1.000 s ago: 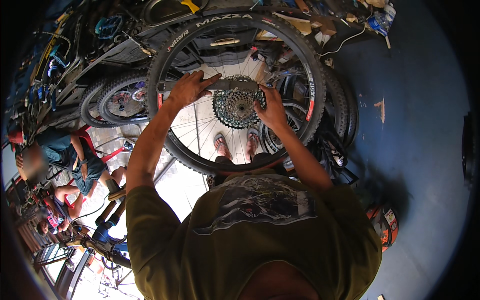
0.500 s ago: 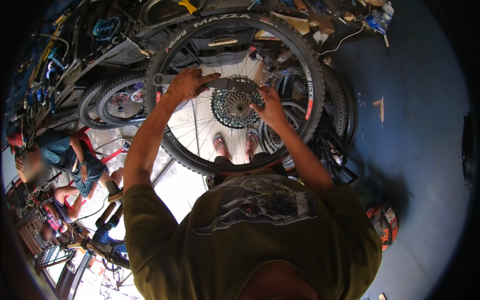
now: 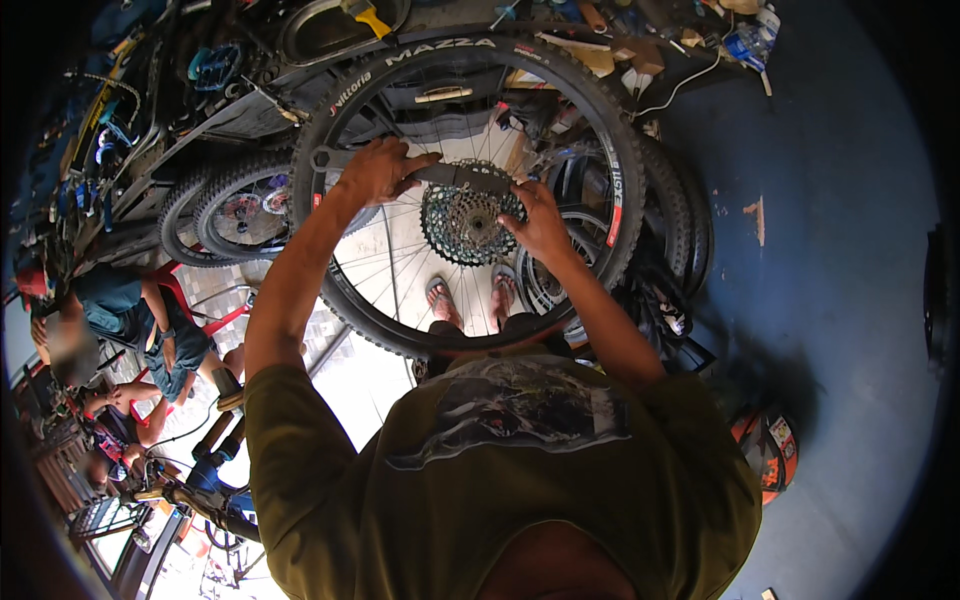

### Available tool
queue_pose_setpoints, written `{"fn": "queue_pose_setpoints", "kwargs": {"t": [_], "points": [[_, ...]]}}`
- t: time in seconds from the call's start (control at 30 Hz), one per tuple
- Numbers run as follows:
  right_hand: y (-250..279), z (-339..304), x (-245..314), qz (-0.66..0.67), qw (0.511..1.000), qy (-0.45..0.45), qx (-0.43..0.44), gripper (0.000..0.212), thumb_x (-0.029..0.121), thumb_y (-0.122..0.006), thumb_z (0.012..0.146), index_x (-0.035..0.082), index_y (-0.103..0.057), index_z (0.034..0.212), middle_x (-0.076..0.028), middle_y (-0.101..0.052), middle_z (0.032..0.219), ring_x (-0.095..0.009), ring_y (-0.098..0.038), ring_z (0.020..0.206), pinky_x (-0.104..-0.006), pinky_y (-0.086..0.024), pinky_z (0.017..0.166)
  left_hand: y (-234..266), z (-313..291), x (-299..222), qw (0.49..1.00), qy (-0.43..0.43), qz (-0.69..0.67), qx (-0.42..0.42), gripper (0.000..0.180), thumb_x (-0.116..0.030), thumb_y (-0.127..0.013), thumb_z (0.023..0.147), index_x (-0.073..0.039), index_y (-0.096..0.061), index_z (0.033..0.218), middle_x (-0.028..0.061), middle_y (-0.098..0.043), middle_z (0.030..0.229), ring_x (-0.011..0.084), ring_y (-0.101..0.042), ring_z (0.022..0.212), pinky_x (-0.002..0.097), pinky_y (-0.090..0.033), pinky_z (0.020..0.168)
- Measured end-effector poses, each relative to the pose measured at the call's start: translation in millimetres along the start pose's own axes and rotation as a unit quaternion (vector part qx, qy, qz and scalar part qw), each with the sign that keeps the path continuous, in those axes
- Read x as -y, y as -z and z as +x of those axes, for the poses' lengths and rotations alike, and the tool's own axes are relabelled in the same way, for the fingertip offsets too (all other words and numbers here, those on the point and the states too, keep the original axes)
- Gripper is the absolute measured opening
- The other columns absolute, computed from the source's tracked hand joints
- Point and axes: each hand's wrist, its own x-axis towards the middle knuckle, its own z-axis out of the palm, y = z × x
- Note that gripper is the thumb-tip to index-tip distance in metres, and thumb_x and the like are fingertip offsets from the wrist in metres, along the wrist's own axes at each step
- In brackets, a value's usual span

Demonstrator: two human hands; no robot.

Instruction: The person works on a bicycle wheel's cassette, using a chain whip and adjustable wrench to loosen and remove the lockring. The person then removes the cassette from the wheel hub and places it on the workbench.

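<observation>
A bicycle wheel (image 3: 622,165) with a knobby black tyre stands in front of me, its cassette (image 3: 470,225) facing up toward me. Across the upper part of the cassette lies a flat metal wrench (image 3: 465,178) with a hexagonal ring at its left end. My left hand (image 3: 378,172) is wrapped round the wrench's handle, index finger stretched along it. At the wrench's right end, my right hand (image 3: 540,218) closes its fingers, its thumb beside the cassette's right edge. Exactly how the wrench meets the sprockets is too small to tell.
A bench with a metal tray (image 3: 300,35) and yellow-handled brush (image 3: 372,20) lies beyond the wheel. More wheels (image 3: 240,205) lean at left, others at right. People sit on red chairs (image 3: 180,290) at left near a bicycle (image 3: 205,470). An orange-black helmet (image 3: 775,460) rests at right.
The wheel, wrench and both hands have shifted slightly, the wheel's top edge moving a little left and down. Both hands keep their hold.
</observation>
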Motion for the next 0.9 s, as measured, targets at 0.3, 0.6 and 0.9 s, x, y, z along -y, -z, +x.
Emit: {"fn": "queue_pose_setpoints", "kwargs": {"t": [0.3,0.6,0.9], "points": [[11,4,8,-0.058,0.998,0.030,0.027,0.058,0.026,-0.081,0.087,0.003,-0.062,0.136,-0.018,-0.059,0.132,-0.037,-0.055,0.126,-0.0460,-0.046,0.108,-2,-15,-20,0.997,0.070,0.000,0.043,0.080,-0.074,-0.059,0.087,-0.031,-0.046,0.153,0.0168,-0.064,0.113,0.0354,-0.059,0.116,0.0480,-0.047,0.100],[104,114,5,-0.027,0.984,0.071,-0.159,0.042,0.024,-0.076,0.090,0.006,-0.067,0.127,-0.020,-0.065,0.115,-0.042,-0.064,0.110,-0.0483,-0.051,0.097,7,-17,-34,0.993,0.102,-0.018,0.047,0.064,-0.061,-0.046,0.101,-0.034,-0.039,0.159,0.0198,-0.063,0.111,0.0363,-0.059,0.111,0.0489,-0.045,0.099],[212,296,14,-0.266,0.948,-0.105,-0.138,0.061,0.044,-0.074,0.093,0.021,-0.056,0.146,-0.021,-0.067,0.131,-0.041,-0.066,0.120,-0.0499,-0.055,0.097,7,-17,-30,0.993,0.106,0.002,0.042,0.064,-0.061,-0.047,0.100,-0.040,-0.038,0.160,0.0145,-0.064,0.107,0.0304,-0.059,0.106,0.0427,-0.045,0.096]]}}
